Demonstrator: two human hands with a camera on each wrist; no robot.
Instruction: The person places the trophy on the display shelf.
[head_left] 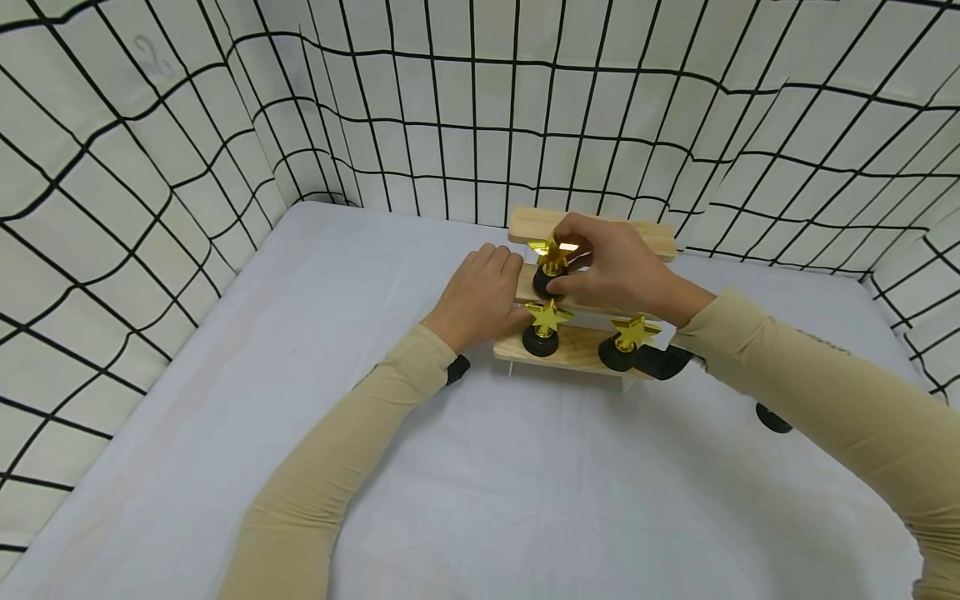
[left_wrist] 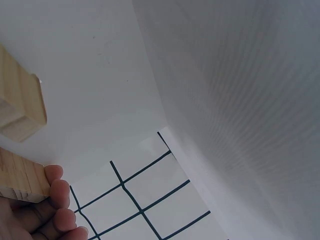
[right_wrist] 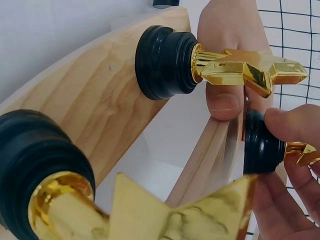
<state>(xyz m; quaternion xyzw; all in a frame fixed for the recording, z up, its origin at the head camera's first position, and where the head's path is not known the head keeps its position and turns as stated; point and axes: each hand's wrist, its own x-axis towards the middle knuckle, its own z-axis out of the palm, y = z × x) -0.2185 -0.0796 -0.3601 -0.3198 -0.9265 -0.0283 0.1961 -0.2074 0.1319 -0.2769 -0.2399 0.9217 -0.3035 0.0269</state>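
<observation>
A three-tier wooden display stand [head_left: 577, 346] stands near the back of the white surface. My left hand [head_left: 483, 292] grips the left end of its middle board; the left wrist view shows the fingers [left_wrist: 60, 194] curled round that board [left_wrist: 22, 175]. With thumb and fingers, my right hand [head_left: 622, 267] holds a gold star trophy [head_left: 552, 252] by its black base at the middle board's left part. On the bottom board stand two more star trophies, one at the left [head_left: 542, 333] and one at the right [head_left: 619, 350]. The right wrist view shows the held trophy's base [right_wrist: 260, 142] close against the middle board.
Behind the stand rises a white wall with a black wire grid [head_left: 472, 108], which continues along both sides. A black round object [head_left: 772, 418] lies on the white cloth [head_left: 480, 492], partly hidden by the right forearm. The stand's top board [head_left: 532, 223] is above the hands.
</observation>
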